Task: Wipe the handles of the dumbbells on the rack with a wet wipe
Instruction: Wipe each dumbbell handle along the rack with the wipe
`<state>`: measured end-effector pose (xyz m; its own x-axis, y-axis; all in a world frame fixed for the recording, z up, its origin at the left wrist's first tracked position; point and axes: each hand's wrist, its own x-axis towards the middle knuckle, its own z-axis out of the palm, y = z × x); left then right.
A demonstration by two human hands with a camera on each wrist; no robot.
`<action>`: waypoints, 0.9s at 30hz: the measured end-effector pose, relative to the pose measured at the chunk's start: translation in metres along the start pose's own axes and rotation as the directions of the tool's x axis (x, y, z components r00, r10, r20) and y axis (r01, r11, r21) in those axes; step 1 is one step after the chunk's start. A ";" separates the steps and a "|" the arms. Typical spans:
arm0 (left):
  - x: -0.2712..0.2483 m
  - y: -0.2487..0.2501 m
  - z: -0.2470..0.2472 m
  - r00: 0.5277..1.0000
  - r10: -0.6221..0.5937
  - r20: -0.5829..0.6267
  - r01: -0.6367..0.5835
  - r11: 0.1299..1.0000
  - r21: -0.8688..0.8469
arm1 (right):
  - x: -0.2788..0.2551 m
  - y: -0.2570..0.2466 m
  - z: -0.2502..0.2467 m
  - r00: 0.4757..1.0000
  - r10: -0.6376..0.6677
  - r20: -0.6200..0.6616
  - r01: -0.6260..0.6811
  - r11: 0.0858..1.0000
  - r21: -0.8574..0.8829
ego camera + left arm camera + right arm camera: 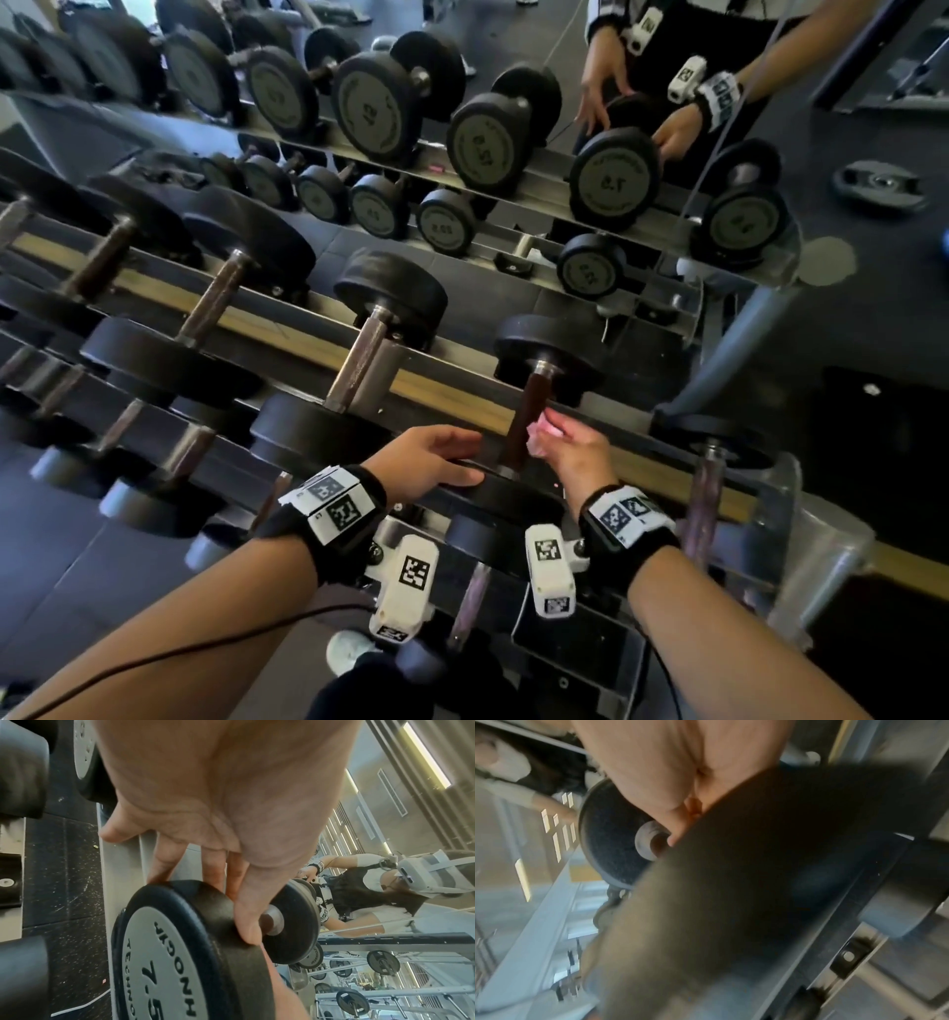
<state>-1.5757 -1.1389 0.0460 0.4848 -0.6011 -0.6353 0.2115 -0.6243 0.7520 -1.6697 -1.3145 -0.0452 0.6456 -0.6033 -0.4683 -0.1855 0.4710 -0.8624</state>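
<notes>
On the rack's top tier lies the 7.5 dumbbell with a dark brown handle (519, 426). My right hand (577, 455) pinches a crumpled white wet wipe (539, 438) and holds it against the handle's right side. My left hand (434, 457) rests on the dumbbell's near black head (185, 939), with its fingers (241, 898) laid fairly straight over the rim. The right wrist view is blurred. It shows my palm (664, 770) behind the near head (782, 862), with the far head (608, 833) beyond. The wipe is hidden there.
More dumbbells lie in a row to the left (359, 354) and one to the right (711, 483), with smaller ones on the lower tier (475, 596). A mirror (642, 318) behind the rack reflects the dumbbells and my own hands. The rack's grey end frame (801, 591) stands at right.
</notes>
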 end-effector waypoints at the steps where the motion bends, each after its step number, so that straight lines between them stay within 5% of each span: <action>1: 0.001 -0.001 0.000 1.000 0.004 0.001 -0.004 1.000 0.001 | -0.007 0.003 -0.007 0.999 0.003 0.050 0.001 0.997 -0.078; 4: 0.002 -0.001 -0.001 1.000 0.010 0.007 -0.010 1.000 -0.004 | -0.018 0.005 -0.025 0.983 0.044 0.179 -0.007 0.979 -0.205; 7: 0.002 -0.002 -0.003 1.000 0.003 0.018 -0.004 1.000 0.011 | -0.007 -0.006 -0.030 0.995 0.015 0.103 0.009 0.975 -0.223; 13: 0.001 -0.004 -0.004 1.000 0.003 0.016 -0.004 0.999 0.035 | 0.012 -0.019 0.001 0.999 -0.035 -0.037 0.037 0.997 0.074; 18: 0.002 -0.005 -0.005 1.000 -0.014 0.006 0.014 0.999 0.040 | -0.024 -0.010 -0.016 0.994 -0.022 0.105 0.045 0.973 -0.227; 23: 0.003 -0.004 -0.005 1.000 -0.009 0.027 0.008 0.999 0.038 | -0.027 -0.023 -0.036 0.945 0.131 0.300 -0.003 0.920 -0.391; 27: 0.001 -0.005 -0.005 0.999 -0.022 0.026 0.020 0.999 0.048 | 0.001 -0.032 -0.040 0.992 -0.103 0.073 0.121 0.942 -0.314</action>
<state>-1.5714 -1.1342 0.0425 0.4577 -0.6002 -0.6559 0.1804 -0.6597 0.7295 -1.6928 -1.3557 -0.0251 0.7137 -0.5997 -0.3619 -0.3296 0.1683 -0.9290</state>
